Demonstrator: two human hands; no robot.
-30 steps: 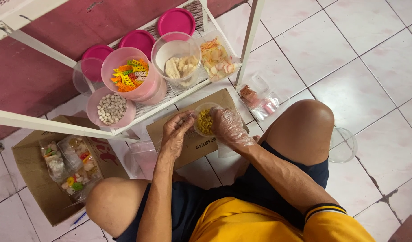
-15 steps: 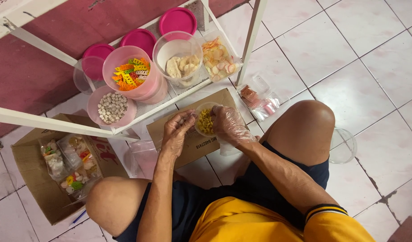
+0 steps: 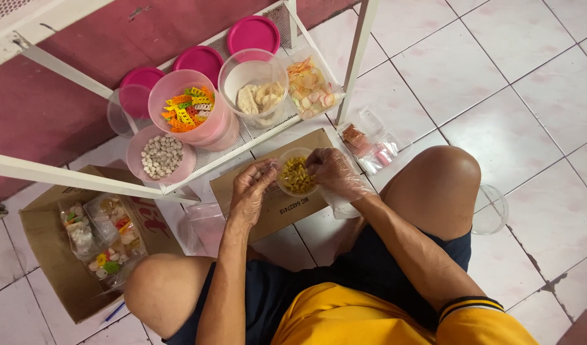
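Note:
A small clear cup filled with yellow snack pieces sits between my hands, above a flat piece of brown cardboard on the floor. My left hand holds the cup's left side with bare fingers. My right hand, covered by a thin clear plastic glove, grips the cup's right rim. Both forearms reach forward between my bent knees.
A white wire shelf holds a pink tub of coloured snacks, a tub of grey round pieces, a clear tub of pale crackers and a bag of chips. An open cardboard box of packed snacks lies left. A clear lid lies right.
Both hands stay on the cup; the fingers shift slightly around its rim. Nothing else has moved.

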